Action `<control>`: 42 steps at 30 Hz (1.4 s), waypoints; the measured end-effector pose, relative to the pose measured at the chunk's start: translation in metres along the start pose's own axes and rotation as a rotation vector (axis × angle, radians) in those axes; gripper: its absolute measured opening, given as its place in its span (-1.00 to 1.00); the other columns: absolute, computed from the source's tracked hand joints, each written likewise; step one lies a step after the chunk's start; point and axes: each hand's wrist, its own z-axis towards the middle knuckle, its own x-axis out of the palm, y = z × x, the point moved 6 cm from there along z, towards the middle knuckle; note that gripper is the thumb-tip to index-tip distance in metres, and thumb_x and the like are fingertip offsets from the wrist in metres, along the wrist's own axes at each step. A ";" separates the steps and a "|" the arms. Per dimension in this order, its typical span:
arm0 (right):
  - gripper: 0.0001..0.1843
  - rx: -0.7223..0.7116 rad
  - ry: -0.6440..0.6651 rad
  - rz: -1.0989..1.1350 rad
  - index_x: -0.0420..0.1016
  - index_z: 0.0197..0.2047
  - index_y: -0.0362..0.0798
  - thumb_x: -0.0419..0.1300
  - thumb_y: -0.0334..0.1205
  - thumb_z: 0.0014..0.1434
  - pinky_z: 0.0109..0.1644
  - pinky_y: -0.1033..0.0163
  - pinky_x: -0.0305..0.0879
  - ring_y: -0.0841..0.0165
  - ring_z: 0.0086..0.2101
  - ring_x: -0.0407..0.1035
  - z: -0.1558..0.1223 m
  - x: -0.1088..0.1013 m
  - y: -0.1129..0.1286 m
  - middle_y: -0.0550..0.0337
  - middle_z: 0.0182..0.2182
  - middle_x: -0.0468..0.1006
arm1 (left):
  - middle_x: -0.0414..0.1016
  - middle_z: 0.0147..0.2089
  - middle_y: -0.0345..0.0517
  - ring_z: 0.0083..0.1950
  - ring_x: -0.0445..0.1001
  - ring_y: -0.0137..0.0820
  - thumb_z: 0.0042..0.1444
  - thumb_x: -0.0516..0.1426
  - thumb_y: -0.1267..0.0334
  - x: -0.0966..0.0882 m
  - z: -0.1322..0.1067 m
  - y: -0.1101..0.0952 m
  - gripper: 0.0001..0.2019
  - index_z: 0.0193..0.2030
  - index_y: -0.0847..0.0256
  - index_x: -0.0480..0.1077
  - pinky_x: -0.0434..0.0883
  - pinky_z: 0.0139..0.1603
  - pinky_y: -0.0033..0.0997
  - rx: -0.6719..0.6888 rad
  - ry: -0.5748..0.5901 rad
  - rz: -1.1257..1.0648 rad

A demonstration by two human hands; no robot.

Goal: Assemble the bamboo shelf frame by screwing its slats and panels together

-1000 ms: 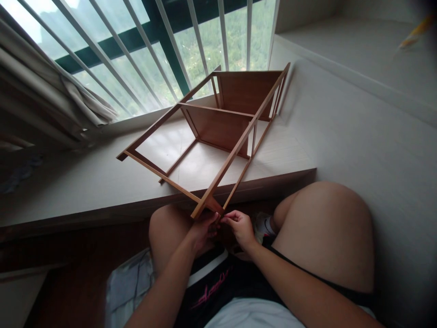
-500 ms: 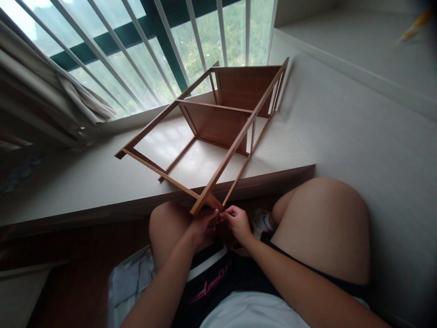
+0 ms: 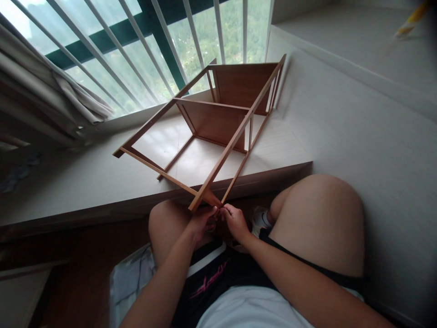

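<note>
A brown wooden shelf frame [image 3: 218, 123] lies tipped on the pale window ledge [image 3: 85, 182], its near corner jutting over the ledge edge toward me. My left hand [image 3: 201, 223] is closed under that near corner, fingers curled against the frame's end. My right hand [image 3: 234, 221] sits beside it, fingertips pinched at the same corner on something too small to make out. Both hands hover above my lap between my bare knees.
Window with white bars [image 3: 153, 50] behind the ledge, a bunched curtain [image 3: 68, 100] at left. A white wall [image 3: 358, 114] rises at right. A light sheet or bag [image 3: 129, 282] lies on the dark floor by my left leg.
The frame and both hands have shifted slightly up and left in view; the hands stay pinched at the frame's near corner.
</note>
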 end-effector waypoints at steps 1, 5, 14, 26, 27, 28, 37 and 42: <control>-0.61 0.003 0.005 0.003 0.37 -0.49 -0.02 0.04 0.02 0.27 -0.33 0.30 0.16 0.37 -0.49 0.30 0.000 0.001 -0.001 0.26 -0.58 0.41 | 0.49 -0.33 -0.09 -0.36 0.39 -0.45 -0.09 0.33 0.02 0.000 0.000 0.000 -0.63 -0.24 0.26 0.49 0.21 -0.44 -0.52 0.002 0.002 0.001; -0.54 0.024 0.019 0.032 0.30 -0.51 -0.01 -0.04 0.10 0.30 -0.37 0.31 0.14 0.38 -0.52 0.27 0.002 0.005 -0.010 0.27 -0.62 0.36 | 0.48 -0.34 -0.08 -0.35 0.39 -0.44 -0.10 0.33 0.01 0.001 0.000 -0.001 -0.62 -0.27 0.28 0.49 0.21 -0.43 -0.52 0.000 0.003 0.004; -0.52 0.069 0.013 0.106 0.23 -0.51 -0.01 -0.06 0.14 0.29 -0.41 0.31 0.12 0.41 -0.57 0.19 0.002 0.007 -0.018 0.30 -0.64 0.29 | 0.52 -0.33 -0.13 -0.38 0.42 -0.46 -0.12 0.36 0.06 0.000 0.003 0.002 -0.67 -0.29 0.25 0.51 0.24 -0.42 -0.51 -0.039 -0.001 -0.018; -0.57 0.088 -0.042 0.149 0.29 -0.43 0.00 0.00 0.16 0.26 -0.41 0.32 0.15 0.39 -0.53 0.24 -0.001 0.000 -0.007 0.30 -0.61 0.31 | 0.55 -0.30 -0.03 -0.40 0.47 -0.48 -0.08 0.37 0.16 0.007 0.002 0.002 -0.70 -0.25 0.30 0.52 0.36 -0.43 -0.55 -0.079 0.054 -0.140; -0.56 0.088 -0.042 0.138 0.29 -0.44 -0.01 -0.02 0.15 0.27 -0.40 0.31 0.15 0.38 -0.53 0.24 -0.002 -0.001 -0.006 0.30 -0.61 0.31 | 0.55 -0.30 -0.03 -0.40 0.47 -0.47 -0.09 0.37 0.17 0.006 0.003 0.003 -0.70 -0.26 0.31 0.52 0.36 -0.44 -0.55 -0.080 0.050 -0.143; -0.57 0.089 -0.037 0.125 0.30 -0.43 -0.01 -0.03 0.14 0.28 -0.40 0.31 0.16 0.38 -0.53 0.25 -0.003 -0.001 -0.005 0.29 -0.61 0.32 | 0.55 -0.30 -0.02 -0.41 0.47 -0.47 -0.09 0.37 0.17 0.006 0.003 0.003 -0.70 -0.26 0.31 0.52 0.35 -0.46 -0.55 -0.081 0.047 -0.144; -0.73 0.026 -0.009 -0.023 0.38 -0.32 -0.02 0.06 0.00 0.25 -0.36 0.31 0.18 0.38 -0.48 0.31 -0.008 -0.005 0.003 0.28 -0.52 0.41 | 0.53 -0.33 -0.10 -0.44 0.47 -0.50 -0.12 0.38 0.15 0.005 0.005 0.005 -0.69 -0.27 0.29 0.51 0.30 -0.51 -0.56 -0.074 0.034 -0.127; -0.60 0.058 -0.014 0.007 0.32 -0.45 -0.02 -0.03 0.04 0.30 -0.38 0.31 0.15 0.39 -0.53 0.25 -0.003 -0.003 0.000 0.31 -0.61 0.32 | 0.55 -0.32 -0.09 -0.44 0.47 -0.51 -0.13 0.38 0.13 0.005 0.006 0.005 -0.68 -0.29 0.29 0.52 0.29 -0.51 -0.56 -0.077 0.058 -0.112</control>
